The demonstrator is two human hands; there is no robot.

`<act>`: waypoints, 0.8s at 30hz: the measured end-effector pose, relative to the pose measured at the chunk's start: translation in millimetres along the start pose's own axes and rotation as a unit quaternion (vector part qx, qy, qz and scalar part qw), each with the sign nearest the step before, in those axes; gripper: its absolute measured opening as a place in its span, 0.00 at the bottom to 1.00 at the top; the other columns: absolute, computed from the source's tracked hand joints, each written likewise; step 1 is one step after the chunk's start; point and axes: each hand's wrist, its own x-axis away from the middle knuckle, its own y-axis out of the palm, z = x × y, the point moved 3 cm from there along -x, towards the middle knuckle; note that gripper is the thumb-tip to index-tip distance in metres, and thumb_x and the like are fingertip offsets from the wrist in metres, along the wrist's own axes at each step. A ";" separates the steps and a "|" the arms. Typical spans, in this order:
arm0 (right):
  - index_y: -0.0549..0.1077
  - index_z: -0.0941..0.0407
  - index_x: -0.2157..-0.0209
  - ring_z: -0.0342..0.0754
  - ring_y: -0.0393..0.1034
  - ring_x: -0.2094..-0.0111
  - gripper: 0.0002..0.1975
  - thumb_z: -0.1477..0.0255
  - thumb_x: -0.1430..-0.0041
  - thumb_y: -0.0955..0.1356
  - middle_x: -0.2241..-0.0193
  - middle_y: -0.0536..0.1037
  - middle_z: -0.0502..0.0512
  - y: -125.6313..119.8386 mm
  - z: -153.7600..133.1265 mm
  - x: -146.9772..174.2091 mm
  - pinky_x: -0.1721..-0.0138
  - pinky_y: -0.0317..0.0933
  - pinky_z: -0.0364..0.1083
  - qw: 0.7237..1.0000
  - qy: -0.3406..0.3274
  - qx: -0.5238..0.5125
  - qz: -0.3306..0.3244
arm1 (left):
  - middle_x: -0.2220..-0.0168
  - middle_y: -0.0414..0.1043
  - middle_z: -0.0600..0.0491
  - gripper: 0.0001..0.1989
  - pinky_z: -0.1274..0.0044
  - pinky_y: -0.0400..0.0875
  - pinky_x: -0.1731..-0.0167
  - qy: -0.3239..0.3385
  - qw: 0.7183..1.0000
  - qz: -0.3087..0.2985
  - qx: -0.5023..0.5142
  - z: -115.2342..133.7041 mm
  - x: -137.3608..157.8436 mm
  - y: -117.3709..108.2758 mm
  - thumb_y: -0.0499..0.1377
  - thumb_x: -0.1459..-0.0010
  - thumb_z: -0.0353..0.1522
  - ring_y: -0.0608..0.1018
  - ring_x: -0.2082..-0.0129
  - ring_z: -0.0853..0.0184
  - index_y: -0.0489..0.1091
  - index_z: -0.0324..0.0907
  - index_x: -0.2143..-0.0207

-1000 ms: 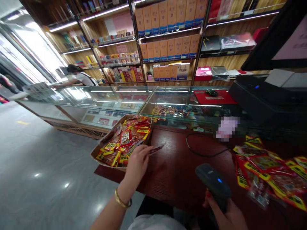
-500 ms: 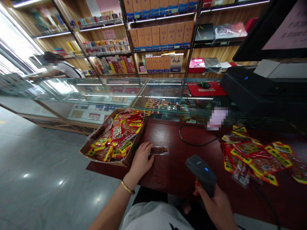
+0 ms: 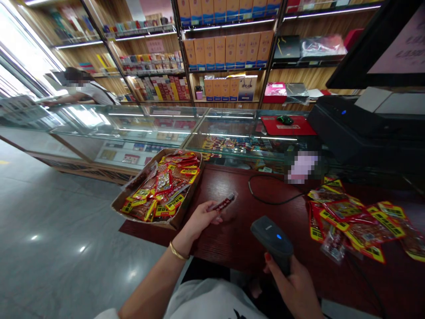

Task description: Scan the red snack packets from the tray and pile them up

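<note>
Between its thumb and fingers my left hand [image 3: 203, 218] pinches one end of a small clear snack packet [image 3: 226, 202] with a dark red label, tilted up over the dark red table. My right hand [image 3: 292, 279] is wrapped round the handle of a black barcode scanner [image 3: 272, 239] with a blue light, its head turned toward the packet. Left of my left hand stands a cardboard box [image 3: 175, 223] full of red and yellow snack packets [image 3: 162, 181]. On the right lies a loose pile of similar packets [image 3: 357, 212], with a clear one [image 3: 334, 246] at its near side.
A black cable [image 3: 262, 202] curls across the table [image 3: 229, 177]. Behind it runs a glass display counter [image 3: 159, 124] with a red mouse pad [image 3: 305, 128]. A monitor [image 3: 375, 48] hangs over the right side. Another person [image 3: 94, 91] leans at the counter, far left.
My left hand has picked up the small packet that lay flat on the table and turned its label side up. The scanner in my right hand has shifted slightly left.
</note>
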 end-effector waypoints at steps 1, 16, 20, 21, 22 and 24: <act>0.76 0.53 0.66 0.54 0.81 0.68 0.26 0.43 0.42 0.66 0.74 0.84 0.54 0.3 -2.2 0.8 0.65 0.70 0.45 1.000 0.001 -0.002 0.002 | 0.60 0.80 0.46 0.17 0.78 0.71 0.69 -0.001 1.000 -0.003 0.000 1.6 2.6 0.8 0.64 0.46 0.35 0.78 0.72 0.70 0.74 0.38 0.55; 0.76 0.52 0.67 0.54 0.80 0.73 0.22 0.47 0.40 0.67 0.77 0.83 0.53 5.2 -12.5 2.2 0.71 0.70 0.45 1.000 0.002 -0.021 0.001 | 0.51 0.80 0.42 0.15 0.68 0.77 0.54 -0.005 0.972 0.052 0.229 5.7 9.7 10.5 0.67 0.44 0.34 0.83 0.54 0.57 0.73 0.38 0.56; 0.75 0.52 0.71 0.52 0.77 0.79 0.24 0.45 0.41 0.67 0.80 0.81 0.52 7.1 -17.9 4.9 0.78 0.67 0.44 0.999 0.020 -0.043 0.007 | 0.49 0.79 0.44 0.21 0.64 0.73 0.45 0.008 0.947 0.041 0.320 -2.0 14.4 24.6 0.66 0.42 0.29 0.83 0.51 0.58 0.70 0.40 0.46; 0.75 0.52 0.71 0.51 0.76 0.80 0.24 0.44 0.41 0.67 0.80 0.80 0.52 7.0 -19.5 5.5 0.79 0.66 0.44 0.998 0.021 -0.053 0.013 | 0.48 0.79 0.44 0.23 0.64 0.72 0.43 0.008 0.943 0.032 0.332 -4.3 15.1 27.6 0.65 0.42 0.28 0.82 0.50 0.58 0.69 0.41 0.43; 0.75 0.52 0.70 0.50 0.75 0.81 0.24 0.44 0.42 0.67 0.80 0.79 0.51 6.8 -21.2 6.0 0.80 0.66 0.43 0.998 0.021 -0.064 0.022 | 0.47 0.78 0.44 0.24 0.63 0.71 0.42 0.006 0.940 0.022 0.340 -6.6 15.5 30.2 0.65 0.41 0.28 0.82 0.50 0.58 0.68 0.41 0.42; 0.75 0.53 0.71 0.49 0.73 0.83 0.25 0.43 0.42 0.67 0.81 0.78 0.50 6.0 -23.9 7.1 0.82 0.64 0.43 0.996 0.022 -0.077 0.039 | 0.47 0.78 0.44 0.24 0.61 0.70 0.41 0.004 0.936 0.012 0.352 -10.8 15.6 33.5 0.64 0.40 0.28 0.82 0.49 0.58 0.68 0.42 0.41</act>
